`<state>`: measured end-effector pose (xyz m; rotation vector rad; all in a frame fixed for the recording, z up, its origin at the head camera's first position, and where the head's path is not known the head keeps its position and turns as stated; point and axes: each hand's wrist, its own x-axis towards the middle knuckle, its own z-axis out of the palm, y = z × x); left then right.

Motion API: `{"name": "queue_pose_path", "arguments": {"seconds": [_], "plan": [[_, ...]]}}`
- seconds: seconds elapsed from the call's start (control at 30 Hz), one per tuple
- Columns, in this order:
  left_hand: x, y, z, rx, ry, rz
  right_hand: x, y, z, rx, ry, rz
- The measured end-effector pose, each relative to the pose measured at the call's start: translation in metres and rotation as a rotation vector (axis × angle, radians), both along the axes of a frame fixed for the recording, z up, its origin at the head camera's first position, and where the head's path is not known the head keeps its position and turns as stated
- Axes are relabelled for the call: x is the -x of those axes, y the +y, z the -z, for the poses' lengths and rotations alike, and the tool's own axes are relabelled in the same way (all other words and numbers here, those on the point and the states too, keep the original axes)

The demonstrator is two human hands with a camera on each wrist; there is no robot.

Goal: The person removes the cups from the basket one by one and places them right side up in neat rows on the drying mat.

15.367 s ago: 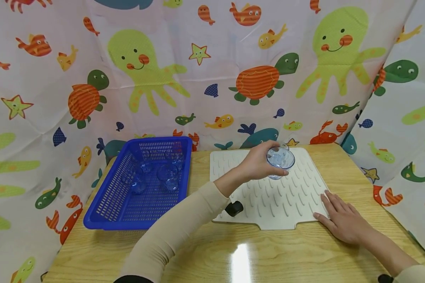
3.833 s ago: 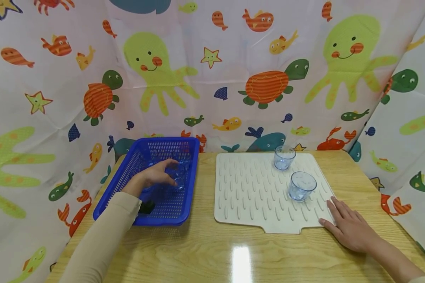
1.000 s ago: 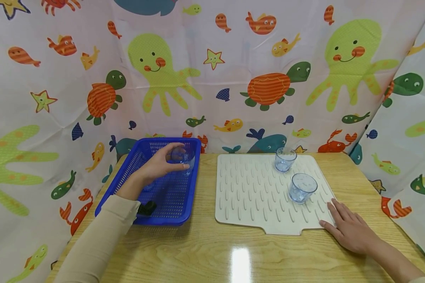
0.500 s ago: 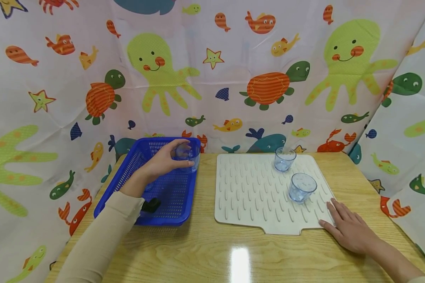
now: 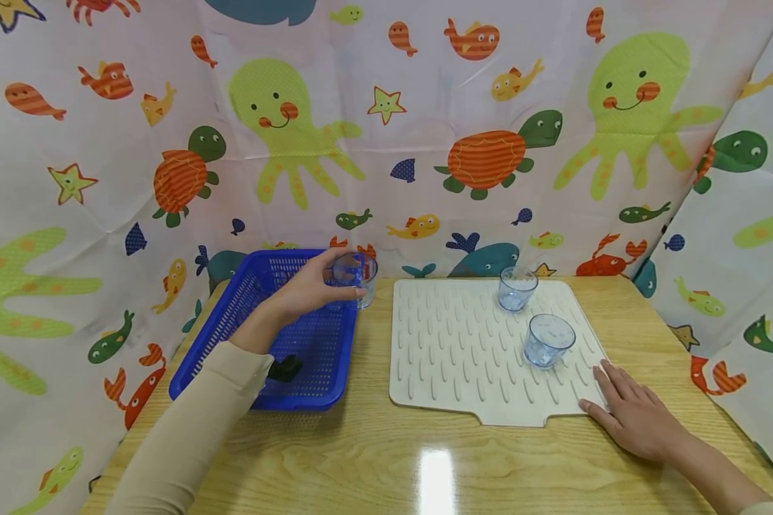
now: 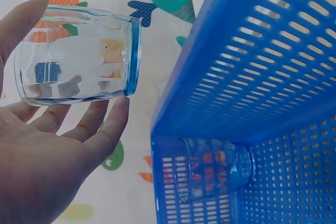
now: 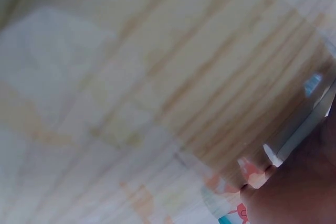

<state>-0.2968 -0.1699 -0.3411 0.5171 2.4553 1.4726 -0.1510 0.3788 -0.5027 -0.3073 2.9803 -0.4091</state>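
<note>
My left hand (image 5: pixel 305 290) grips a clear bluish drinking glass (image 5: pixel 361 275), thumb on one side and fingers on the other. In the left wrist view the held glass (image 6: pixel 79 59) lies sideways across the picture, outside the basket wall. It overlaps the back right rim of the blue basket (image 5: pixel 296 402) in the head view. Another glass (image 6: pixel 212 169) is inside the basket. Two more glasses, one behind (image 5: pixel 517 290) and one nearer (image 5: pixel 550 340), stand upright on the white ridged drying mat (image 5: pixel 438 343). My right hand (image 5: pixel 638 415) rests flat at the mat's front right corner.
The wooden table (image 5: pixel 373 458) carries the basket on the left and the mat on the right. A curtain (image 5: pixel 399 143) with sea animals hangs close behind and at both sides. A black device (image 5: pixel 286 368) sits at my left wrist, above the basket.
Earlier my left hand held a glass over the mat; two now stand there. It then reached into the basket, and has since raised another glass rightward to the rim. My right hand stays put.
</note>
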Motion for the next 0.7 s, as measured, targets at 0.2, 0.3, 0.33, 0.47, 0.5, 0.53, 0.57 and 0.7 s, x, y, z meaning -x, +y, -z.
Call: {"name": "queue_pose_path", "arguments": {"seconds": [0.2, 0.3, 0.33, 0.47, 0.5, 0.53, 0.57, 0.7], "plan": [[0.001, 0.009, -0.001, -0.002, -0.001, 0.009, -0.001, -0.001, -0.001, 0.000, -0.001, 0.003], [0.002, 0.014, -0.001, -0.003, 0.010, 0.015, -0.001, -0.001, -0.002, 0.000, -0.002, 0.005], [0.002, 0.015, -0.002, -0.003, 0.015, 0.017, 0.000, -0.001, -0.002, 0.001, -0.002, 0.005], [0.003, 0.021, -0.003, -0.024, 0.018, 0.041, 0.000, 0.000, -0.002, -0.002, 0.000, 0.006], [0.003, 0.022, -0.004, -0.029, 0.017, 0.047, 0.000, 0.000, -0.002, -0.004, 0.001, 0.006], [0.003, 0.024, -0.004, -0.031, 0.017, 0.054, 0.000, 0.000, -0.002, -0.006, 0.001, 0.006], [0.004, 0.025, -0.005, -0.028, 0.020, 0.059, -0.001, -0.001, -0.002, -0.007, 0.001, 0.007], [0.005, 0.030, -0.007, -0.018, 0.027, 0.069, -0.001, -0.002, -0.002, -0.010, 0.007, 0.008]]}}
